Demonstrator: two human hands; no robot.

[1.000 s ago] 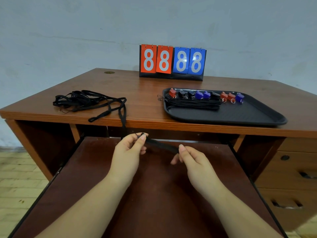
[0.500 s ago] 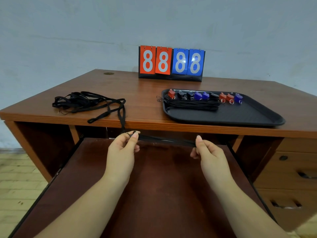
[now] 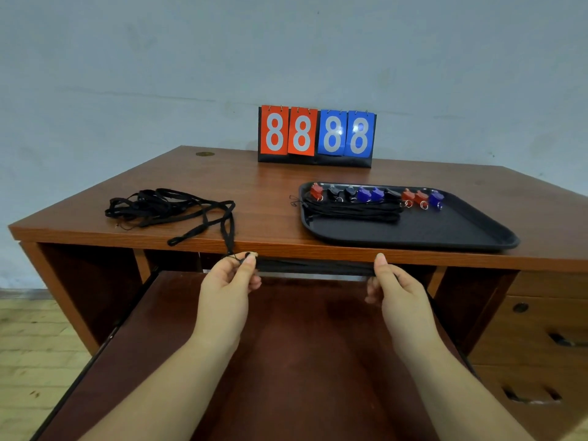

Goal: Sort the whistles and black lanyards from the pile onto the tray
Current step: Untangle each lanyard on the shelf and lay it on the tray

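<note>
A black lanyard (image 3: 313,266) is stretched taut between my hands just below the desk's front edge. My left hand (image 3: 227,283) pinches one end, and from there the strap runs up over the edge to the pile of black lanyards (image 3: 159,205) on the desk's left. My right hand (image 3: 396,289) pinches the other end. On the right sits a black tray (image 3: 461,232) with a row of red, black and blue whistles (image 3: 377,195) along its far side and a bundle of lanyards (image 3: 351,211) laid in front of them.
A flip scoreboard (image 3: 316,135) reading 8888 stands at the back of the wooden desk (image 3: 264,186). A pulled-out keyboard shelf (image 3: 286,361) lies under my forearms. Drawers (image 3: 541,338) are at the lower right, and a wood floor shows at the left.
My right hand has slid rightwards along the lanyard, widening the gap between my hands and drawing the strap taut. Both hands have risen closer to the desk edge.
</note>
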